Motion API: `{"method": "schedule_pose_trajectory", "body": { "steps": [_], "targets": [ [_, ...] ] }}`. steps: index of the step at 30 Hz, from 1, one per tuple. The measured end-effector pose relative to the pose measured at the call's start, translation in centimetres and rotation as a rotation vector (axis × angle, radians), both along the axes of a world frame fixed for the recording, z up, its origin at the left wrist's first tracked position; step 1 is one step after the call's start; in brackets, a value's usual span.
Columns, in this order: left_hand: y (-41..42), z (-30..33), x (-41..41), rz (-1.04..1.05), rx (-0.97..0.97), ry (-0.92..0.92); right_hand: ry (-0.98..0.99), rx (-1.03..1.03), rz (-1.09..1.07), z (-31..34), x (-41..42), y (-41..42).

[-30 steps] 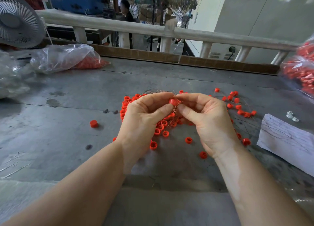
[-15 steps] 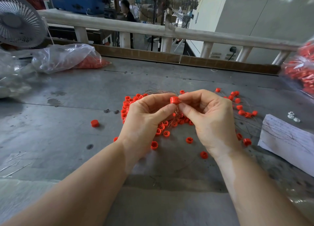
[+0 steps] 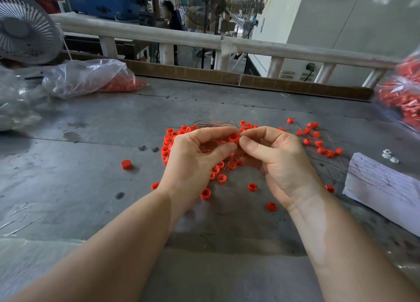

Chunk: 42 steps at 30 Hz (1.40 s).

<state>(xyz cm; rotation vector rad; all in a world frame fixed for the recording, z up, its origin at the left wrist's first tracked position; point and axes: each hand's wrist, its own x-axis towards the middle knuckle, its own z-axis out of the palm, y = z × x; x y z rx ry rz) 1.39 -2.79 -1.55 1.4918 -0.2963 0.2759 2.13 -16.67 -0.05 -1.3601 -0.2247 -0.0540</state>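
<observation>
Red cap [image 3: 234,137] is held up off the bench [image 3: 91,188], above the loose caps [image 3: 169,140] and copper wire [image 3: 213,123]. Left hand [image 3: 193,163] grip pinches it thumb-to-forefinger; right hand [image 3: 279,163] grip pinches at its right edge, and I can't tell if a wire is in there too. Looks light, rigid, smooth plastic, likely to pop out if squeezed off-centre, so hold it across the side wall.

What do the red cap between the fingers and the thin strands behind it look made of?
The red cap: probably moulded plastic, matte, uniformly bright, pinched between left hand and right hand. The strands: apparently fine copper wire, reddish metallic sheen, hair-thin.
</observation>
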Motion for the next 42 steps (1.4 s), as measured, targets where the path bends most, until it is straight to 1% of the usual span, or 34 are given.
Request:
{"method": "schedule_pose_trajectory", "body": {
  "steps": [3,6,8,10,14,17,21,27,34,38,42],
  "targets": [
    [0.0,0.2,-0.1,0.049,0.094,-0.045,0.112,0.04,0.072,0.2,0.0,-0.1],
    [-0.3,0.4,-0.2,0.083,0.213,-0.118,0.163,-0.039,0.086,0.3,-0.1,0.1],
    [-0.4,0.3,-0.3,0.092,0.242,-0.143,0.171,-0.099,0.077,0.2,0.0,0.1],
    [-0.5,0.3,-0.4,0.103,0.261,-0.16,0.169,-0.113,0.078,0.1,0.0,0.0],
    [-0.6,0.2,-0.4,0.145,0.345,-0.17,0.18,-0.068,0.131,0.0,0.0,-0.3],
    [-0.5,0.2,-0.5,0.17,0.364,-0.166,0.186,-0.056,0.176,0.0,0.0,-0.4],
    [-0.6,0.3,-0.6,0.142,0.336,-0.167,0.155,-0.023,0.174,0.0,0.0,-0.2],
    [-0.8,0.6,-0.7,0.016,0.189,-0.075,0.109,0.072,0.066,-0.3,0.3,0.1],
    [-0.7,0.5,-0.8,-0.002,0.142,-0.088,0.026,0.054,0.055,-0.6,0.2,0.5],
    [-0.8,0.5,-0.9,0.009,0.156,-0.1,0.033,0.056,0.038,-0.6,0.1,0.7],
    [-0.7,0.3,-0.7,0.002,0.138,-0.084,0.099,0.136,0.065,-0.5,0.0,0.7]
  ]
}}
